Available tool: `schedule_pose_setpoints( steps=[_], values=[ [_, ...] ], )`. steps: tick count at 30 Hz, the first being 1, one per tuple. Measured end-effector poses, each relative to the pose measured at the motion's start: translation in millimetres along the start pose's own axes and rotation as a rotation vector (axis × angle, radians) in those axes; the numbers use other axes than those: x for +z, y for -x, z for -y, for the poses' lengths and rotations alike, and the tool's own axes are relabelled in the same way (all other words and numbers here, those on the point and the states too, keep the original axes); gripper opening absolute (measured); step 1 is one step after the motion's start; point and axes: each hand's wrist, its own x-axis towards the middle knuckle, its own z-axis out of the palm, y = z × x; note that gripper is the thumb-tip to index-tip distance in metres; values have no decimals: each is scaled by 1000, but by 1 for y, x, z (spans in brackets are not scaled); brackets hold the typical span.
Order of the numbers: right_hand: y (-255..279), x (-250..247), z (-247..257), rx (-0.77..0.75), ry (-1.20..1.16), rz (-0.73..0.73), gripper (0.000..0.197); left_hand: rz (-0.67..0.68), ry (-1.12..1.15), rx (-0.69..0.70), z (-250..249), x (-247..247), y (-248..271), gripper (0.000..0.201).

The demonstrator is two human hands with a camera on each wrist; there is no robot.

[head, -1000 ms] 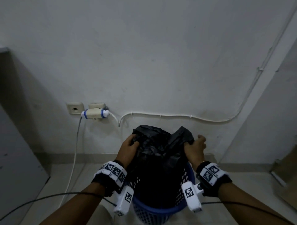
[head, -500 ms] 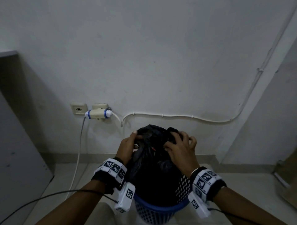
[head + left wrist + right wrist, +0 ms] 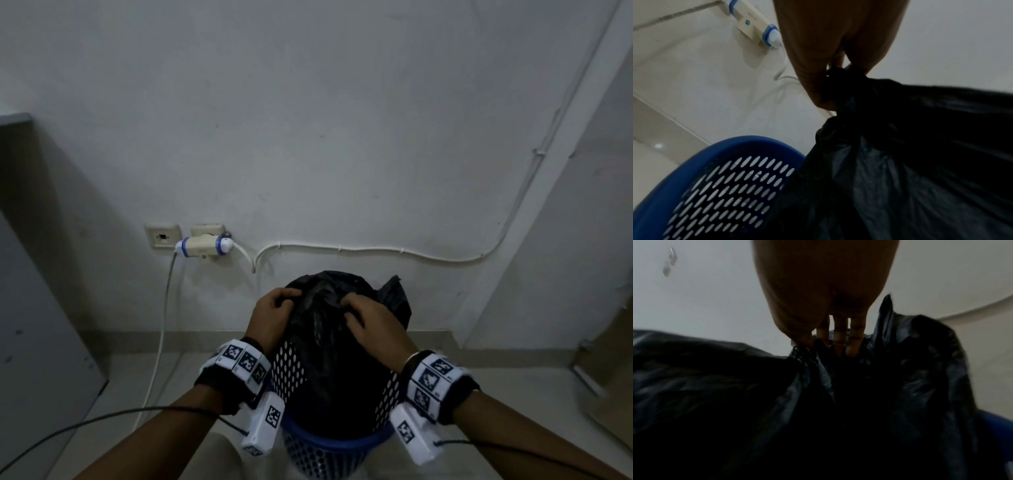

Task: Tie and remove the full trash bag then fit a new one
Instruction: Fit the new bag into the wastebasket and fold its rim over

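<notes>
The black trash bag (image 3: 329,346) sits in the blue perforated bin (image 3: 329,448) on the floor against the white wall, its top gathered and standing above the rim. The tying is under way, not finished. The left wrist view shows the plastic bunched into a twisted neck under the left hand (image 3: 270,315), which grips it with curled fingers. The right hand (image 3: 373,325) is pressed on the top of the bag just beside the left, fingers bent into the folds and pinching plastic, as the right wrist view shows. A loose flap of the bag (image 3: 394,291) sticks up behind the right hand. Whether a knot has already been closed cannot be told; the neck looks cinched but both hands are on it. Lifting the bag out and fitting a new one are left, and no fresh bag is visible.

A second ago the hands were apart, each holding one side of the bag's mouth, which stood up in two peaks. Half a second ago the right hand had crossed to the middle. Now both hands meet at the centre, the peaks are pulled down into one bunch, and the bag's top looks rounder and tighter.

On the wall behind are a socket plate (image 3: 162,236), a plugged adapter (image 3: 203,247) and a white cable (image 3: 376,251) running right.
</notes>
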Motion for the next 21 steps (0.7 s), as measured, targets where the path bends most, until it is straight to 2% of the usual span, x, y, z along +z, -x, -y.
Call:
schedule_pose_setpoints(
  steps=[3,5,9,11,12,13,14,16,17,19,21],
  values=[
    [10,-19,-24,-10,68,78,30,-127,-160,67,5,-19,-7,34],
    [19,-32,-44,-34,116,215,28,-184,-213,99,8,-31,-11,40],
    [37,-52,-86,-277,530,454,25,-203,-313,12,22,-50,-21,51],
    [42,-62,-85,-218,696,661,30,-225,-360,-49,22,-51,-18,51],
    [42,-64,-81,-135,747,743,32,-220,-378,-52,21,-50,-15,52],
    [41,-65,-73,-92,732,720,32,-207,-386,-29,23,-48,-12,52],
    [38,-64,-64,-87,661,611,32,-186,-391,-8,23,-45,-9,52],
    [34,-57,-39,-93,354,344,31,-138,-397,63,30,-40,-5,48],
    [34,-50,-27,-60,192,284,30,-128,-386,103,33,-37,-5,45],
    [38,-29,-5,60,-47,355,34,-133,-372,145,40,-36,-7,50],
    [44,-6,6,126,-72,557,48,-119,-398,156,48,-41,-9,48]
  ],
)
